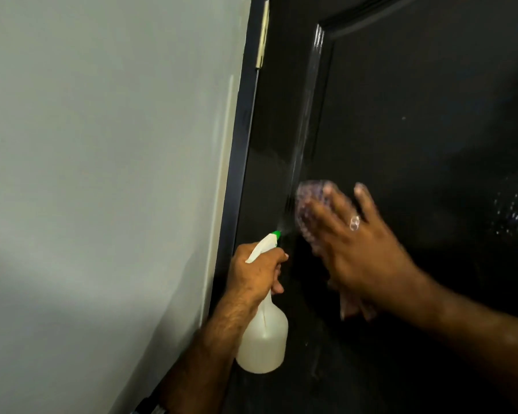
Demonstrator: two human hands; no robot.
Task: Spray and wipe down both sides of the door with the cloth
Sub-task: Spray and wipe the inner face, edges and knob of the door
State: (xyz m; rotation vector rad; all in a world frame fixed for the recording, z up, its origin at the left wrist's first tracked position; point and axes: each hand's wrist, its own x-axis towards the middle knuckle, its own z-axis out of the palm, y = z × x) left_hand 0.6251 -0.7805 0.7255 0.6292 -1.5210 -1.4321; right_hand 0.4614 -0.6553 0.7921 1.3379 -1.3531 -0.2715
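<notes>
One grey wall [102,174] fills the left of the frame; one black door [416,115] fills the right, with one pale hinge [262,34] seen at the top centre. One white spray bottle [263,330] at lower centre is gripped around its neck by the left hand [256,271], fingers curled closed. One purple cloth [308,210] is pressed flat against the door by the right hand [356,252], fingers spread wide. One ring [354,223] is worn.
</notes>
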